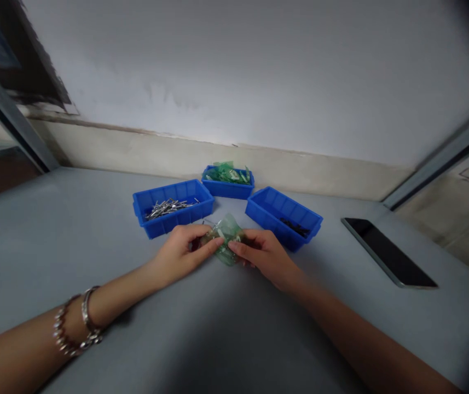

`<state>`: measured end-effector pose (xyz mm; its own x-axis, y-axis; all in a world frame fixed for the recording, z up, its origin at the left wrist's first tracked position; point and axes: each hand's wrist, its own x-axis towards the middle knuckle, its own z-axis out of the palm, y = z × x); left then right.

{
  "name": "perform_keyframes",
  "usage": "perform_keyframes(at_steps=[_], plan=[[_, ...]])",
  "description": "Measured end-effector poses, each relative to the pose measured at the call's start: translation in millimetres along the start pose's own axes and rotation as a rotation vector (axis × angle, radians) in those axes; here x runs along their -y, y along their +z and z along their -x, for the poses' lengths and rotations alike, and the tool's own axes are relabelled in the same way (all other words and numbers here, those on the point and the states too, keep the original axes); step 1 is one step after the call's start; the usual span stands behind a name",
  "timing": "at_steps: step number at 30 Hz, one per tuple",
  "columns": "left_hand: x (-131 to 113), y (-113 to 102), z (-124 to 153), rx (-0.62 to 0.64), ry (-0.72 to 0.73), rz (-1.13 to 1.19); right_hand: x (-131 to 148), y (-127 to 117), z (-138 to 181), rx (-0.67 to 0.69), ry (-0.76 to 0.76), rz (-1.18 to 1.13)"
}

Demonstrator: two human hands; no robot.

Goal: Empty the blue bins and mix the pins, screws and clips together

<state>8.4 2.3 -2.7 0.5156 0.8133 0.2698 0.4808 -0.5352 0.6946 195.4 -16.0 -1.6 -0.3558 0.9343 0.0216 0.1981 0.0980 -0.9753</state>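
“Bag of green plastic (228,232) takes my eye first in the head view. Where is it exactly?”

“It is between the left hand (180,249) and the right hand (271,257), in front of three boxes.”

“And in which state are the hands?”

“Both are grasping the bag. The left one pinches it from its side, with the thumb on top; the right one grips the other side in the same manner. The thumb tips are near each other but apart. Some pale marks show on the bag, though I cannot tell what is inside.”

“What do the boxes contain?”

“All are blue and stand on the grey tabletop (94,230). The left box (185,220) has many thin metal rods (167,208) in a loose heap. The middle box (228,190), farthest away, carries green packets (228,173). The right box (265,220) holds dark pieces (297,226) toward its right end, too small to name.”

“Is there something else?”

“Yes. A flat device (386,251) with a black screen lies well apart from the right hand. Behind the boxes rises a pale wall (259,82).”
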Motion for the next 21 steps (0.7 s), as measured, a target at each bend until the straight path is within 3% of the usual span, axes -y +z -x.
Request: perform_keyframes(at_steps=[10, 16, 21], plan=[[-1.5, -0.8, 0.6, -0.027, 0.060, -0.047, 1.7, -0.3, -0.2, -0.003, -0.033, 0.027], [-1.5, -4.1, -0.1, 0.025, 0.087, -0.067, 1.2, 0.2, -1.1, -0.033, -0.049, 0.071], [-0.4, -5.4, 0.6, -0.076, 0.076, -0.089, 1.5, -0.5, 0.0, -0.047, -0.065, 0.070]])
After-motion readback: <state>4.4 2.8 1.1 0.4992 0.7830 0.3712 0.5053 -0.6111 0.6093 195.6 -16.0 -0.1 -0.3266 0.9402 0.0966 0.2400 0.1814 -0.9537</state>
